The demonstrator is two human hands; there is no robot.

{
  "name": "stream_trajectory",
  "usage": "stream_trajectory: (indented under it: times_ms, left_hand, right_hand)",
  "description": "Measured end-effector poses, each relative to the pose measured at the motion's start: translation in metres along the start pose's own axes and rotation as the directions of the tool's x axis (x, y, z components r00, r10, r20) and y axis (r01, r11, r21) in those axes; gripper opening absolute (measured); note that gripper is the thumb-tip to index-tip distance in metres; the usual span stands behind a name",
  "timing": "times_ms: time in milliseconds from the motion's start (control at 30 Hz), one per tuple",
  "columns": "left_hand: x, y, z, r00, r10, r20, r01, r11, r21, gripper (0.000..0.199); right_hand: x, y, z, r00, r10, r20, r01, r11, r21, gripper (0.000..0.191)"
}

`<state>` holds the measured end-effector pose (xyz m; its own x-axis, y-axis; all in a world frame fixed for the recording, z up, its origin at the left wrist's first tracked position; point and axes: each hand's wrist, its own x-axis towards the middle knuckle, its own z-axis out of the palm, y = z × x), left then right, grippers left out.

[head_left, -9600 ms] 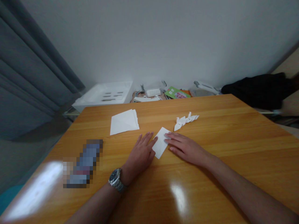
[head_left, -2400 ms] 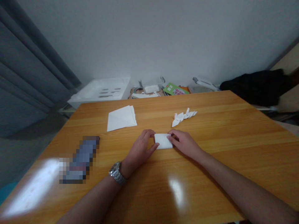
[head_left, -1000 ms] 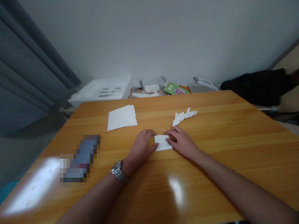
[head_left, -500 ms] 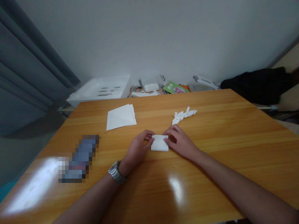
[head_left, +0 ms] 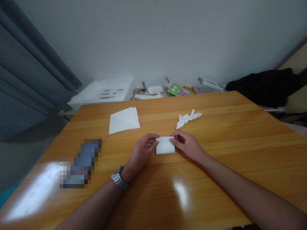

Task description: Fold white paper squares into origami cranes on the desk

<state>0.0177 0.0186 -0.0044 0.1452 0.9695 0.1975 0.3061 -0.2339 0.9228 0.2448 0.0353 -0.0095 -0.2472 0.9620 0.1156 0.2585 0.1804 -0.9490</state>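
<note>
A small folded piece of white lined paper (head_left: pixel 165 146) is between my hands, low over the middle of the wooden table (head_left: pixel 153 198). My left hand (head_left: pixel 142 150), with a metal watch (head_left: pixel 120 178) at the wrist, pinches its upper left corner. The upper right corner is pinched between the thumb and fingers of my right hand (head_left: pixel 188 145). Beyond my right hand lie folded white paper figures (head_left: pixel 188 118) in a slanting row. Flat sheets of white paper (head_left: pixel 124 120) rest farther back on the left.
A pixelated dark phone-like object (head_left: pixel 82 164) lies on the table's left side. Past the far edge are a white foam tray (head_left: pixel 105 91), a green booklet (head_left: pixel 179 90) and assorted items. Black cloth (head_left: pixel 263 88) sits at the right rear, and a grey curtain hangs at left.
The folded paper has shifted slightly right and looks a little wider. My right hand has moved slightly right, with its fingers now nearer the paper's top corner.
</note>
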Motion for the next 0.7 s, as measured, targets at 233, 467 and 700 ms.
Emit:
stream_trajectory:
  times_ms: [233,467,700]
  left_hand:
    - [-0.0005,0.0018,0.0005,1.0,-0.024,-0.002,0.024,0.999,-0.028,0.023]
    - [-0.0001,0.0005,0.0005,0.999,-0.032,-0.008,0.031,0.997,-0.063,0.024]
    - [0.0014,0.0,-0.0011,0.998,-0.041,-0.047,0.038,0.997,-0.065,0.026]
  right_hand:
    - [-0.0001,-0.0029,-0.0025,0.999,-0.044,-0.003,0.044,0.999,-0.028,0.02]
    - [0.0002,-0.0009,-0.0025,0.999,-0.037,-0.016,0.037,0.999,0.004,0.023]
    - [0.0013,-0.0085,-0.0051,1.0,-0.007,0.012,0.006,0.996,0.088,0.033]
